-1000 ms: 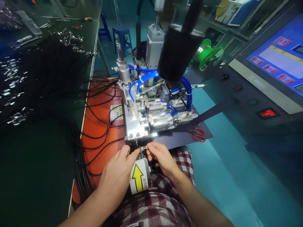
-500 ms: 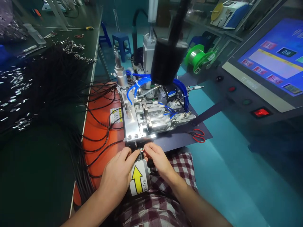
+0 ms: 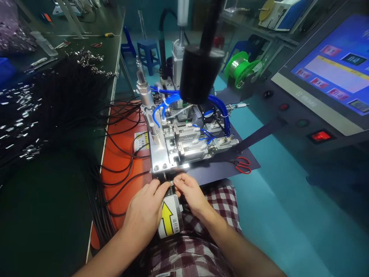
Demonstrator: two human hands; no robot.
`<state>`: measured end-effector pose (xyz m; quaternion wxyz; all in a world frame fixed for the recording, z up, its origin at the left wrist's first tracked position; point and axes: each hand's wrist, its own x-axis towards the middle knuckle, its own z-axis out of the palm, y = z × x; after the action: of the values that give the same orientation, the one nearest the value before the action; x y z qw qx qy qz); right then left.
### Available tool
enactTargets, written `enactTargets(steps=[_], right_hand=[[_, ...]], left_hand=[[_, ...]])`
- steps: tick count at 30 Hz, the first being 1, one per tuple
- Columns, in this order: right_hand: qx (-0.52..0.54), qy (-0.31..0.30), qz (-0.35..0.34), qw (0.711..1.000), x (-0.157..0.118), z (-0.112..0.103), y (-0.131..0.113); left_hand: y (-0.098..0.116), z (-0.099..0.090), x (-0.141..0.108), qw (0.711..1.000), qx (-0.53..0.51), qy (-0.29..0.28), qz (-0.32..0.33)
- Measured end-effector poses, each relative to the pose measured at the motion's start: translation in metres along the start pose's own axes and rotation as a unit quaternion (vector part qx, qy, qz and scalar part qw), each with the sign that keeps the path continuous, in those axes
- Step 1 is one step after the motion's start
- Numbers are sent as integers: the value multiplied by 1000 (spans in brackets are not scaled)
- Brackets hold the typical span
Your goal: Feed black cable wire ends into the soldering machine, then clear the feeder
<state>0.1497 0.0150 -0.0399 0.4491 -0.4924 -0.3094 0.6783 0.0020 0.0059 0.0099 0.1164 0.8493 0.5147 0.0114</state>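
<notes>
Two bare hands meet at the lower centre of the frame over a tiny light-coloured piece, too small to make out, which sits between their fingertips at the near edge of a silver metal machine with blue air tubes. The right hand has thumb and finger pinched together on it. The left hand lies over the top of a white plate with a yellow arrow, its thumb reaching to the piece; whether its hidden fingers grip anything, I cannot tell. Both hands are brought in close probably because something this small needs steadying from two sides, and the low wrists seem to keep the fingers level with the machine's edge.

Thin black cables cross an orange-red flat surface left of the machine, perhaps spread out so that they do not tangle. Red-handled scissors lie right of centre on a dark grey plate, seemingly within easy reach.

A dark green desk fills the left side, heaped with more black cable. Beyond stand a blue plastic stool, a green spool of wire and, at upper right, a tilted control screen, above a teal floor.
</notes>
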Motion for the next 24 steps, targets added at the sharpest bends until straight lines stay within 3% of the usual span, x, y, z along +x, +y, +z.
enactTargets(steps=[6,13,24], right_hand=[[27,-27,16,999,0,-4,2],[33,-23,2,999,-1,-2,4],[10,-18,-9,1000,1,-6,5]], left_hand=[[-6,-2,-23,992,-112,30,-42],[-3,16,-64,991,59,84,-89],[-21,24,-63,988,103,92,-66]])
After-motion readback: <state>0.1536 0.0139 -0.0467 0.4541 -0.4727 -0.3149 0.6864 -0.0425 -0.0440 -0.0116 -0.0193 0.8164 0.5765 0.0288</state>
